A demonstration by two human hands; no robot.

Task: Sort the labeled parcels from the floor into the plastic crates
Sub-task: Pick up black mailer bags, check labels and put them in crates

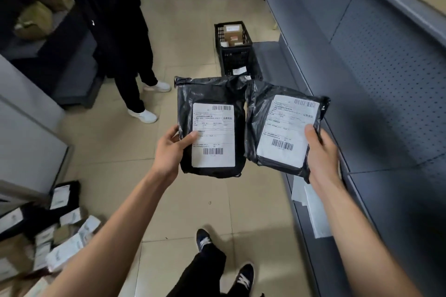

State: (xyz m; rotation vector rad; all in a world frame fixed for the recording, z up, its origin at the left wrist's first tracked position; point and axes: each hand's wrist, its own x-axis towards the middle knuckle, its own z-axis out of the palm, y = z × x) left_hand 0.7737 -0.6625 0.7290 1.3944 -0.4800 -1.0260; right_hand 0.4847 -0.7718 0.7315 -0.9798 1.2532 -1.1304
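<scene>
Tiled floor (193,200) below, crate (237,55) ahead; left hand (172,149) pinches one parcel (210,128), right hand (322,154) pinches another (282,128), thumbs on labels.

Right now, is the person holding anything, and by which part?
Yes, two black parcels. The left hand grips one parcel by its lower left edge, thumb on the label. The right hand grips the other parcel by its lower right edge.
</scene>
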